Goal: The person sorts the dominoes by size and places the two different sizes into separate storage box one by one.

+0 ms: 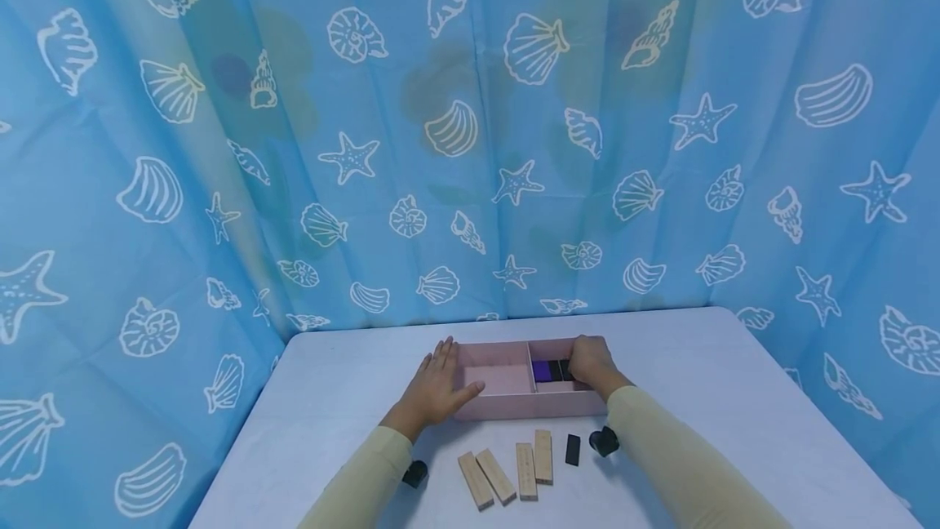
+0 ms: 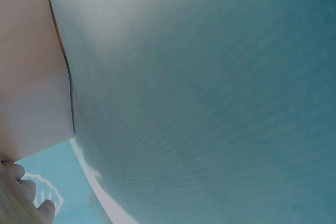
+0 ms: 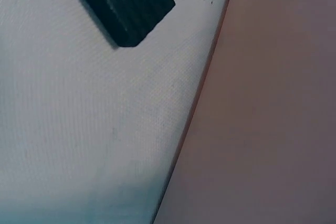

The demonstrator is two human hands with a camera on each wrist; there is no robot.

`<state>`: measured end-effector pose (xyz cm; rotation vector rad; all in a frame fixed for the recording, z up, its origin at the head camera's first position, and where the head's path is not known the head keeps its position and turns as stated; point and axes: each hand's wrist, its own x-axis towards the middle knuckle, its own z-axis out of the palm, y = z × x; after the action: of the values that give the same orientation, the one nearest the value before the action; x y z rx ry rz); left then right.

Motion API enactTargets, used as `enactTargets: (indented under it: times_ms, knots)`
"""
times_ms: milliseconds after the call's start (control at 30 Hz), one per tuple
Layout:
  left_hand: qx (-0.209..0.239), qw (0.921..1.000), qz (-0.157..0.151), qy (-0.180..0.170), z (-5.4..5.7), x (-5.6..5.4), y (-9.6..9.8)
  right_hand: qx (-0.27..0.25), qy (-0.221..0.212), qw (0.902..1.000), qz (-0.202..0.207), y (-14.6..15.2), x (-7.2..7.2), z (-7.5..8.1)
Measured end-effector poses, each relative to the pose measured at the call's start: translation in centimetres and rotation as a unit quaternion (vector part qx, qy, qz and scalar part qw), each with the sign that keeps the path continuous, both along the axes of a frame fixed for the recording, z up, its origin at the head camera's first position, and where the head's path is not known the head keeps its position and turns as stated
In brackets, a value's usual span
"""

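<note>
A pink box [image 1: 530, 406] with a divider stands on the table. My left hand [image 1: 432, 388] rests against its left end, fingers straight and thumb over the front rim; in the left wrist view some fingers [image 2: 29, 195] show beside the box wall [image 2: 34, 77]. Into the right compartment reaches my right hand [image 1: 590, 359], its fingers bent down and hidden. Beside it in that compartment sit a purple block [image 1: 541, 371] and black blocks [image 1: 556, 371]. What the right fingertips hold, I cannot tell. The left compartment shows its bare pink floor.
In front of the box lie several light wooden blocks [image 1: 498, 477] and a black block [image 1: 573, 450], the latter likely the dark block [image 3: 128, 3] in the right wrist view. Dark wrist cameras [image 1: 605, 441] sit under both sleeves. A blue shell-print curtain [image 1: 470, 145] hangs behind the table.
</note>
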<state>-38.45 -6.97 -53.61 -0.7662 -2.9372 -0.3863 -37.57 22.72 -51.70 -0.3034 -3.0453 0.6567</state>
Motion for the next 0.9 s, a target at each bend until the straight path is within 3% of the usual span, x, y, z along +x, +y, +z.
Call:
enactTargets:
  times_ms: [633,900]
  knots:
    - [0.001,1.0000,-0.001,-0.002,0.00,-0.17,0.12,0.009,-0.003,0.9999,0.013,0.10,-0.04,0.09]
    - [0.000,1.0000,0.002,-0.004,0.39,0.27,0.19,-0.004,-0.012,0.9998,0.017,0.07,0.09,0.11]
